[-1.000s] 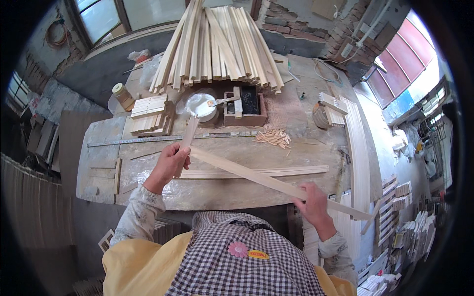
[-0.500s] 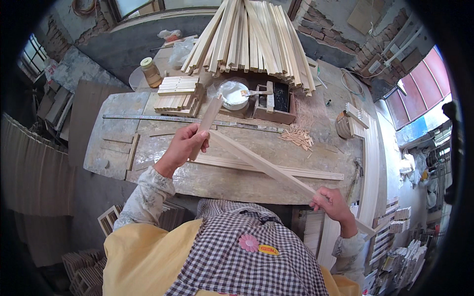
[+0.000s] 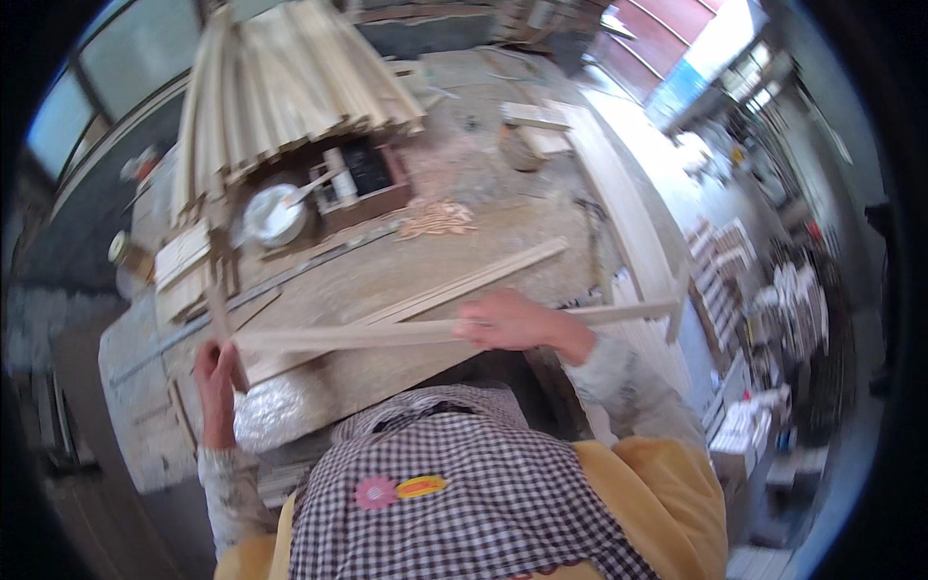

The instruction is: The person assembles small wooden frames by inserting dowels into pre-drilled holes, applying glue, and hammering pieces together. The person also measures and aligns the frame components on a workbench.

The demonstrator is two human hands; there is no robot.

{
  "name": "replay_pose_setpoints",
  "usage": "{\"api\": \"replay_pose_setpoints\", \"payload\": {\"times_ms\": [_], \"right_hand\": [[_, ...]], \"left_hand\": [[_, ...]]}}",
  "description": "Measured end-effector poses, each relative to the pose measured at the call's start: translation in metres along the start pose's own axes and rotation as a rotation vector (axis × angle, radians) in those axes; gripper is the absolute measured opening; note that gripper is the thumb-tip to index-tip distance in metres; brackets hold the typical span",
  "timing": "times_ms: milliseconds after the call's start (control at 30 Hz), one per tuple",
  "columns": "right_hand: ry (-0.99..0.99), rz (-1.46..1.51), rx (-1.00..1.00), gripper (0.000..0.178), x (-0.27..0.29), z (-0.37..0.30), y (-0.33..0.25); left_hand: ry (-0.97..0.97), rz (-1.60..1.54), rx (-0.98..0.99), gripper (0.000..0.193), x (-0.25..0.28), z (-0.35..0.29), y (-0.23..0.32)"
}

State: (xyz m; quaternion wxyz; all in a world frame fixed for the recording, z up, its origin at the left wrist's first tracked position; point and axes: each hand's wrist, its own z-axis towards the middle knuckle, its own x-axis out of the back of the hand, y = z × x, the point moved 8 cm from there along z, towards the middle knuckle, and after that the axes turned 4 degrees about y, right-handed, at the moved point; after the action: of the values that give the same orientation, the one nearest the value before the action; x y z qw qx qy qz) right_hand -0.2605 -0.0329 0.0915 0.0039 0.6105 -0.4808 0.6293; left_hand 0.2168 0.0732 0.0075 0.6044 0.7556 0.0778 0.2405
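My left hand is closed on a short wooden crosspiece, at the left end of a long pale wooden strip. My right hand grips this strip nearer its middle. Past my right wrist the strip runs on to another short crosspiece at its right end. The whole piece is held above the near side of the workbench. Below it on the bench lie more long wooden strips. Motion smears the picture, so the joints cannot be made out.
A big stack of strips fills the far left of the bench. Before it stand a white tub with a brush, an open wooden box and a pile of small dowels. Long boards line the right edge; a jar stands left.
The view has swung to the right. The held wooden piece has turned from slanting to nearly level, and my right hand is now nearer its middle. My left hand keeps the crosspiece.
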Motion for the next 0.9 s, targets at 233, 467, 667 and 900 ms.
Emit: {"api": "replay_pose_setpoints", "payload": {"times_ms": [233, 467, 667, 900], "right_hand": [[-0.075, -0.13, 0.085, 0.046, -0.059, 0.091, -0.039], [0.454, -0.079, 0.2, 0.033, -0.003, 0.066, -0.04], [1.264, 0.155, -0.201, 0.008, 0.162, -0.128, 0.083], [0.961, 0.421, -0.574, 0.04, 0.165, -0.21, 0.228]], "left_hand": [[-0.051, 0.932, -0.868, 0.073, -0.184, -0.097, 0.134], [-0.348, 0.865, -0.672, 0.026, -0.221, -0.055, 0.066], [-0.275, 0.893, -0.578, 0.034, -0.196, -0.047, 0.052], [-0.296, 0.888, -0.522, 0.036, -0.2, -0.044, 0.053]]}}
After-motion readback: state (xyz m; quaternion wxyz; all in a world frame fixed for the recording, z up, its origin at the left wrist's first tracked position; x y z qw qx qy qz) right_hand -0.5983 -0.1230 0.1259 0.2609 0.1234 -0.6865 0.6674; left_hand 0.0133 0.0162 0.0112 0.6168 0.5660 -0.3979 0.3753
